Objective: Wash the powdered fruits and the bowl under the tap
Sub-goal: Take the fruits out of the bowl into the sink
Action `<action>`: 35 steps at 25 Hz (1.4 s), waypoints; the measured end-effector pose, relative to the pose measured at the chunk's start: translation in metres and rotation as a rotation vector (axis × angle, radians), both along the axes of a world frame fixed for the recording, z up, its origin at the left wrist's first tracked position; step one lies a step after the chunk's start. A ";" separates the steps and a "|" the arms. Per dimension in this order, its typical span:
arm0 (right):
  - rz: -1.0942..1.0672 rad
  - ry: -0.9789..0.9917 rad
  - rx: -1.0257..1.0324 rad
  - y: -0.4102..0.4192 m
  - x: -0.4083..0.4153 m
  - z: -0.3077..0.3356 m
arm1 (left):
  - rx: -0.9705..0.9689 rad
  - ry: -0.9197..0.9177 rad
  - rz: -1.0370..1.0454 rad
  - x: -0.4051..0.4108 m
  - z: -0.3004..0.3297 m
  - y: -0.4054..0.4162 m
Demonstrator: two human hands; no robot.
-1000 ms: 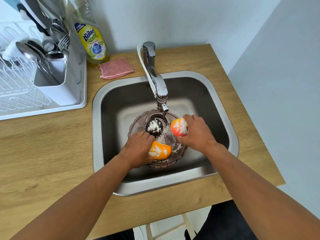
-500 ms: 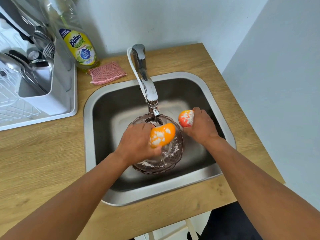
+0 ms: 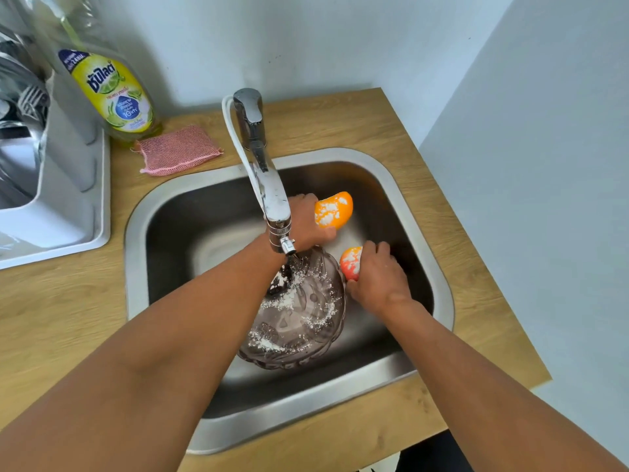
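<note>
Currently, stock at the sink, largest item first.

Counter (image 3: pixel 340 124): wood, wrapping the sink on every side; its near edge runs just below my forearms, and walls close it off behind and to the right.

Sink (image 3: pixel 439 267): steel basin, the landmark for all below. Open floor shows left of the bowl and along the back wall of the basin; room is tighter on the right, where both hands sit.

Tap (image 3: pixel 269 185): spout reaching from the back rim to over the basin's middle. I see no stream, so I judge the water is not yet running.

Bowl (image 3: pixel 306 321): clear ribbed glass, tilted, resting on the basin floor toward the front; powder clings inside. A dark fruit (image 3: pixel 280 282) lies in it, partly behind my left forearm.

Left hand (image 3: pixel 306 223): crossed under the spout, toward the back of the basin, fingers wrapped round the orange fruit (image 3: pixel 332 210), still patched with white.

Right hand (image 3: pixel 377 277): at the right of the basin, just beside the bowl's rim, fingers closed on the red-orange fruit (image 3: pixel 352 262), also powdered.

Step in hand, as I judge: fruits lifted clear of the bowl, washing barely begun. Next move calls for freeing a hand to open the tap lever, which my left wrist sits under; lifting carelessly risks knocking the spout.
</note>
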State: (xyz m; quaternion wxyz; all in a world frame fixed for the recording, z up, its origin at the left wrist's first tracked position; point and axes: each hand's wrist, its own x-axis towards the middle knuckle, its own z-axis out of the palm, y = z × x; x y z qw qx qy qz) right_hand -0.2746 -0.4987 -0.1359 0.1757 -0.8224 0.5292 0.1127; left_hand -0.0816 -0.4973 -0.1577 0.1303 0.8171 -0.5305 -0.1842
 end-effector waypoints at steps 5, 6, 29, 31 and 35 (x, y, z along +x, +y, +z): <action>-0.011 0.036 0.030 0.004 -0.002 -0.007 | 0.083 -0.081 -0.079 -0.004 -0.025 -0.010; -0.010 0.041 0.030 0.003 -0.002 -0.006 | 0.098 -0.076 -0.087 -0.005 -0.025 -0.010; -0.338 -0.084 0.522 0.044 0.000 -0.008 | 0.102 0.043 0.110 -0.005 0.001 0.150; -0.349 -0.097 0.571 0.043 0.001 -0.010 | 0.005 0.085 0.184 0.002 0.010 0.150; -0.331 -0.087 0.629 0.041 0.005 -0.012 | -0.103 0.092 0.324 0.034 0.024 0.128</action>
